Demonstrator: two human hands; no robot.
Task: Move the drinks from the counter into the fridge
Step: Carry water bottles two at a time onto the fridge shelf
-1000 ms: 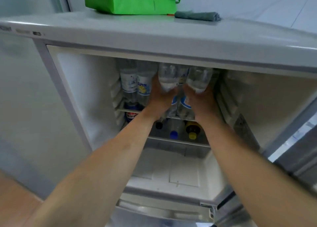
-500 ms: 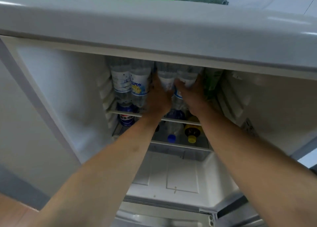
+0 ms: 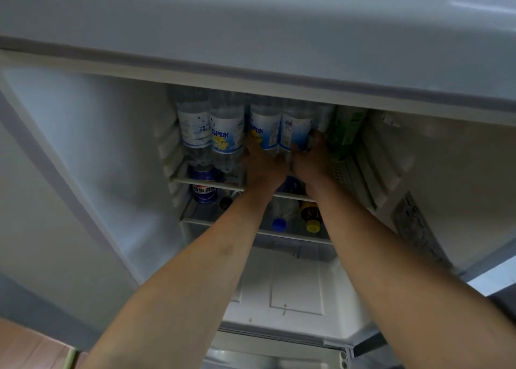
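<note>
While both arms reach into the fridge [image 3: 83, 151], the left hand [image 3: 264, 163] grasps one water bottle [image 3: 265, 128] and the right hand [image 3: 311, 160] grasps the adjacent bottle [image 3: 296, 130] on the upper shelf [image 3: 206, 183].

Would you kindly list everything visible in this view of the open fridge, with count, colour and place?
fridge: one, white, open, fills the view
water bottles: at least four, clear with blue-white labels, upright in a row on the upper shelf
green carton: one, right end of the upper shelf
blue can: one, lower shelf, left
blue-capped bottle: one, clear, lower shelf
yellow-capped bottle: one, dark, lower shelf, right
left hand: grips a water bottle
right hand: grips the neighbouring bottle
</note>
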